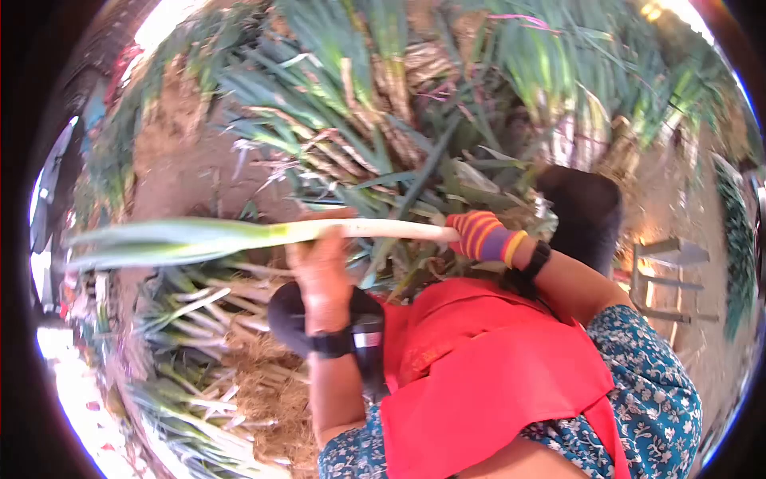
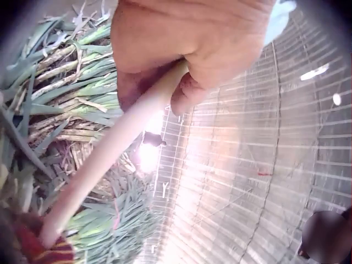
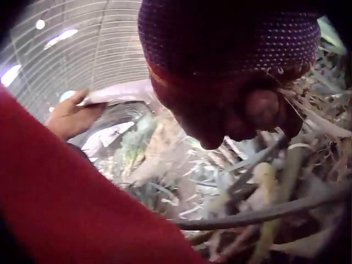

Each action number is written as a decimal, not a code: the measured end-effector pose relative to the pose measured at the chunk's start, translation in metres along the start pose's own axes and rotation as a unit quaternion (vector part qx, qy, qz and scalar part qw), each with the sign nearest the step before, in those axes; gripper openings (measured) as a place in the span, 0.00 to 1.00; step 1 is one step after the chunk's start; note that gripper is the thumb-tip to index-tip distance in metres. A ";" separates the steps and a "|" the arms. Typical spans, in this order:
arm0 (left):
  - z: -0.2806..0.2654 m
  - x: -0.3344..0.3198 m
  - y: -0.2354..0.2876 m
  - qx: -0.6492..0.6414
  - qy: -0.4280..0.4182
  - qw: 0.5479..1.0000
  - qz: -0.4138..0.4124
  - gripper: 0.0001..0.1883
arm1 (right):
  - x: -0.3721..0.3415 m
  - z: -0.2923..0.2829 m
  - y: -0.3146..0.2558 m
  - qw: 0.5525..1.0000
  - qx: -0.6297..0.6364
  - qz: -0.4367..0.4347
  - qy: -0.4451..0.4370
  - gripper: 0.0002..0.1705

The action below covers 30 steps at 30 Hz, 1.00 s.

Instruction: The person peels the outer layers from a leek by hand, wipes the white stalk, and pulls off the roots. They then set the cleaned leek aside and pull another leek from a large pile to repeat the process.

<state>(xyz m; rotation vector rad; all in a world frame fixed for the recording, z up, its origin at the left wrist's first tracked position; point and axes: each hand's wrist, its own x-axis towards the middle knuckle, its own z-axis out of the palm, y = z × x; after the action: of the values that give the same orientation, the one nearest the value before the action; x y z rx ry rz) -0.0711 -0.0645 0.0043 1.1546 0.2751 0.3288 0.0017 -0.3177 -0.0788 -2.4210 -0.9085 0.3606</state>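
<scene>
A long leek lies level across the front of the body, its green leaves pointing left and its white root end at the right. The bare left hand grips it around the middle of the stalk; in the left wrist view that hand pinches the pale stalk between thumb and fingers. At the root end, the right hand in a striped glove holds the stalk. Dark and close in the right wrist view, the gloved right hand has curled fingers, with the leek running towards the left hand.
Bundled leeks stand and lie beyond the knees. Loose leeks lie in rows at the left beside straw-like debris. A small metal stool is at the right. Cut leaves lie between the legs.
</scene>
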 end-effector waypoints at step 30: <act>0.002 0.070 -0.034 0.200 -0.016 0.922 -0.332 0.08 | 0.362 0.051 0.222 0.950 0.031 0.297 0.088 0.49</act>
<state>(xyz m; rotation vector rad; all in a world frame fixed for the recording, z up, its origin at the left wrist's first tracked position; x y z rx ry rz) -0.0024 -0.0508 -0.0295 1.3871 0.7056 -0.3633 0.3663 -0.1968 -0.2673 -2.5729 -0.0716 0.3678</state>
